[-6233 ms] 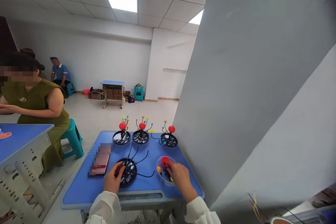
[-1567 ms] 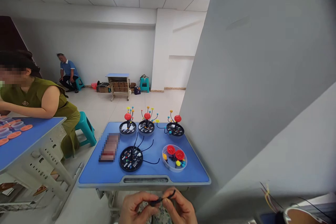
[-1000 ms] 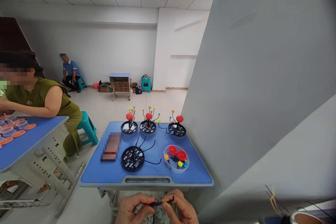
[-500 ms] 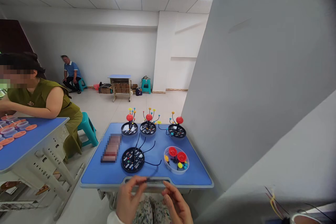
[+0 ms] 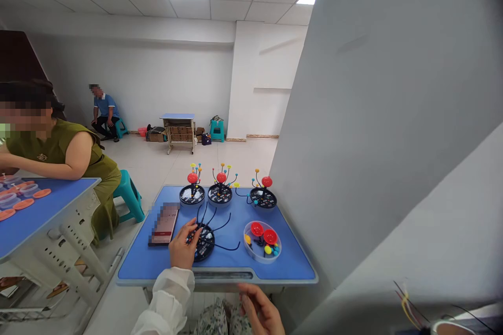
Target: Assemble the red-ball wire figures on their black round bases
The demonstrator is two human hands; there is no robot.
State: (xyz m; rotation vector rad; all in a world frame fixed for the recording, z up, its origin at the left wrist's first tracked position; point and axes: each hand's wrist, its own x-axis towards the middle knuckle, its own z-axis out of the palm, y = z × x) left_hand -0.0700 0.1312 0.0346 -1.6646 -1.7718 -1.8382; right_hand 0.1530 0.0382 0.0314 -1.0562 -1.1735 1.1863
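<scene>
My left hand reaches over a round black base on the blue desk. Its fingers are pinched on a thin black curved rod by the base's centre. Several similar rods fan out from that centre, without balls on their tips. The hand covers the left part of the base. My right hand is below the desk's front edge, fingers loosely bent and apart, nothing visible in them. To the right of the base, a clear round tub holds two red cups, yellow and blue balls and small black parts.
Three assembled models with red balls stand along the desk's back edge. A phone lies at the left. A grey wall borders the right. Another person sits at a neighbouring desk with orange lids.
My left hand has moved from the desk's front edge up to the black base, bringing a rod there. My right hand has stayed low, slightly lower than before.
</scene>
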